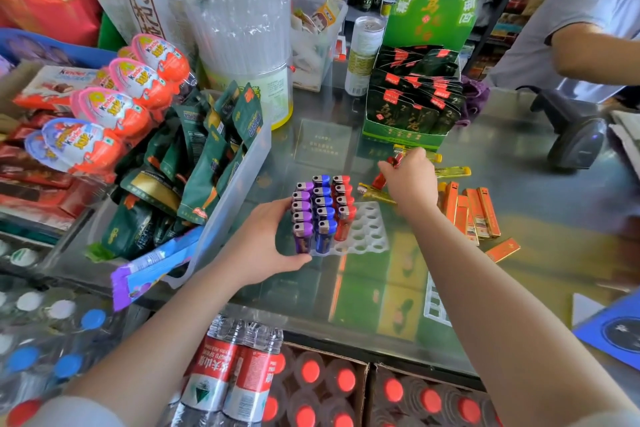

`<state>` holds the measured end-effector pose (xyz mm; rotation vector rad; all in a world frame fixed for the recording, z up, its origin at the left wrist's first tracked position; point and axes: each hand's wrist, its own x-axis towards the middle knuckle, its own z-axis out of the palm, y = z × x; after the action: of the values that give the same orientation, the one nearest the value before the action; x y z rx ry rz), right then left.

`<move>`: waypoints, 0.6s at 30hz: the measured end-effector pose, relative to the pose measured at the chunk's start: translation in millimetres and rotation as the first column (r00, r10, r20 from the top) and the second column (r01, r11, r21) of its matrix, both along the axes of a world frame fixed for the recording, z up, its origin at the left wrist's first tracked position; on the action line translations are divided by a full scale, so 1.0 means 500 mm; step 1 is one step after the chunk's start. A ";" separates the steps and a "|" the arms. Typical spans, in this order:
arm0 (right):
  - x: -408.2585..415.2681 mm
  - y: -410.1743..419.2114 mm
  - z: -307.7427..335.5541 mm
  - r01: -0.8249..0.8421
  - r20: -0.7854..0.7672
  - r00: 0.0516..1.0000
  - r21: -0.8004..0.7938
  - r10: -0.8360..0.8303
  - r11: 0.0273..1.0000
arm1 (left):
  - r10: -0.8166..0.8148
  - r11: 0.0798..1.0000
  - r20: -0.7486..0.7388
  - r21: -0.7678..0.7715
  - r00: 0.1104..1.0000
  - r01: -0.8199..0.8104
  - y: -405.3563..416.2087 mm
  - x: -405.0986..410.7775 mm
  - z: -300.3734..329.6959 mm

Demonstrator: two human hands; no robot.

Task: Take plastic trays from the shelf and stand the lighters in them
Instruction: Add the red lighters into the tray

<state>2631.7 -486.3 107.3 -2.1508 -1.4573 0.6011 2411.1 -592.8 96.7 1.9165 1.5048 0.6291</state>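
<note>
A white plastic tray (369, 232) with round holes lies on the glass counter. Purple, blue and red lighters (322, 210) stand in its left three rows; the right rows are bare. My left hand (268, 243) grips the tray's left side against the purple lighters. My right hand (410, 180) reaches beyond the tray and closes on a red lighter (394, 160) among loose red and yellow lighters (450, 172) lying flat on the counter.
Orange lighters (474, 211) lie right of the tray. A green display box (401, 137) stands behind. A clear bin of green packets (239, 177) is left. Another person (588, 28) and a scanner (578, 142) are at the right. Bottles sit below the counter edge.
</note>
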 end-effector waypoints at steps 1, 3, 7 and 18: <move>-0.003 0.008 0.003 0.021 0.005 1.000 -0.035 -0.021 0.999 | 0.002 1.000 -0.001 -0.011 1.000 -0.002 -0.002 -0.004 -0.003; -0.008 0.020 0.004 0.035 0.012 0.999 -0.059 -0.035 0.998 | 0.008 1.000 -0.003 -0.028 1.000 -0.008 -0.007 -0.011 -0.007; -0.014 0.023 0.001 -0.060 -0.006 0.998 -0.065 0.060 0.996 | 0.024 1.000 -0.016 -0.011 1.000 -0.024 -0.025 -0.013 -0.004; -0.008 -0.198 0.049 -0.222 -0.600 0.710 0.305 0.368 0.926 | 0.004 0.999 0.032 0.045 0.999 -0.005 -0.065 -0.002 0.026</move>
<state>2628.0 -585.2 132.1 -1.3235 -1.3764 1.1230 2410.1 -625.5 109.9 1.9285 1.4875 0.6983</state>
